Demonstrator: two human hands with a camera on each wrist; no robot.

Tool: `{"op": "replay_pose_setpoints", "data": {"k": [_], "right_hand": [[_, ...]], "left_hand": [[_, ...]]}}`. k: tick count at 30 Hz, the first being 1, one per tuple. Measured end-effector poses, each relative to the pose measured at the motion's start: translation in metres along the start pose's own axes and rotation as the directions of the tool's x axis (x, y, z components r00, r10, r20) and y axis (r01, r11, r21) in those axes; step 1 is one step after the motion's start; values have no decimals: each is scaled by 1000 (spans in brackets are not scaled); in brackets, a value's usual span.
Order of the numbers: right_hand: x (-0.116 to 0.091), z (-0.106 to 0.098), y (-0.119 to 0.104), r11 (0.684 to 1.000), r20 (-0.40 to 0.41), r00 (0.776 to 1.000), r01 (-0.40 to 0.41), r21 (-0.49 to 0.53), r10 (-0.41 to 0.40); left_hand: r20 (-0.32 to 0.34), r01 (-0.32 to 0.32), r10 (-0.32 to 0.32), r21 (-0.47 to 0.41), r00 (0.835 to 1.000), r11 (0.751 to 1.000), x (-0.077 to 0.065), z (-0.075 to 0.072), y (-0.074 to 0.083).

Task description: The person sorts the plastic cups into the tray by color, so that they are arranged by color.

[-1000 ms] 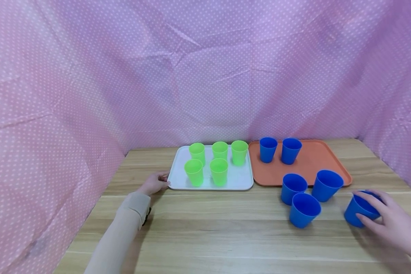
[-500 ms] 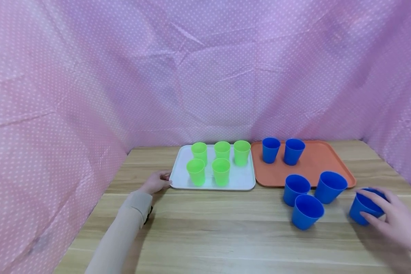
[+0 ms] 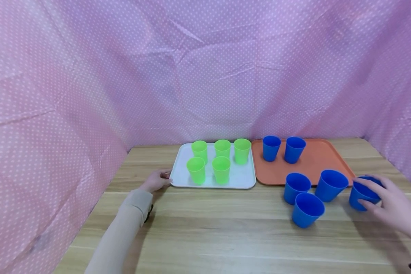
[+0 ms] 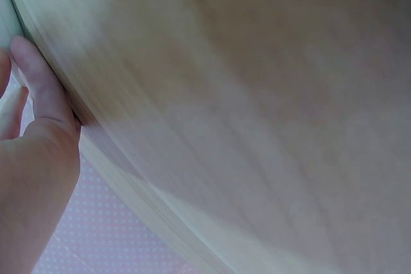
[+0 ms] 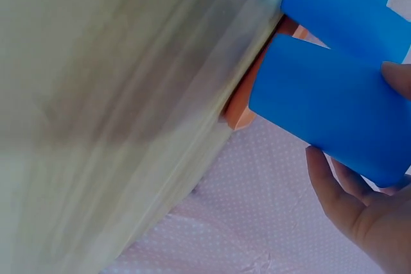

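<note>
Head: right fingers [image 3: 375,187] grip blue cup [image 3: 358,198], mouth up, axis upright; left fingers [image 3: 166,182] straight, touching white tray [image 3: 179,176].

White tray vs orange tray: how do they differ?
Color: one is a white tray, the other an orange tray.
Load: the white tray bears five green cups; the orange tray bears two blue cups.
Contact: the left hand touches the white tray's rim, but not the orange tray.
Shared: both lie flat on the wooden table, with rounded corners.

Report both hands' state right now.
Left hand: touching the edge of the white tray; open or closed can't be told.
Right hand: holding a blue cup.
</note>
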State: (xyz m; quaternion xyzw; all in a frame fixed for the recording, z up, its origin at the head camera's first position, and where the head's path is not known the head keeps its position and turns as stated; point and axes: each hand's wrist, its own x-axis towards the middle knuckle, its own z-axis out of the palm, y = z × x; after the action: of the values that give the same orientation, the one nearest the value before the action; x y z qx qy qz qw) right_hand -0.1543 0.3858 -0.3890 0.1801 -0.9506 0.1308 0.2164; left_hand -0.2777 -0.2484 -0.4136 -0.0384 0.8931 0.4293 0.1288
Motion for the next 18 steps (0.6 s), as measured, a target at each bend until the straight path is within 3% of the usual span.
{"op": "replay_pose_setpoints", "data": {"k": [8, 18], "right_hand": [[23, -4, 14, 1000, -62, 998, 21, 0, -21], [47, -1, 26, 999, 40, 999, -17, -35, 19]], "left_hand": [[4, -29, 29, -12, 1000, 1000, 0, -2, 1], [8, -10, 10, -14, 1000, 1000, 3, -4, 0]]}}
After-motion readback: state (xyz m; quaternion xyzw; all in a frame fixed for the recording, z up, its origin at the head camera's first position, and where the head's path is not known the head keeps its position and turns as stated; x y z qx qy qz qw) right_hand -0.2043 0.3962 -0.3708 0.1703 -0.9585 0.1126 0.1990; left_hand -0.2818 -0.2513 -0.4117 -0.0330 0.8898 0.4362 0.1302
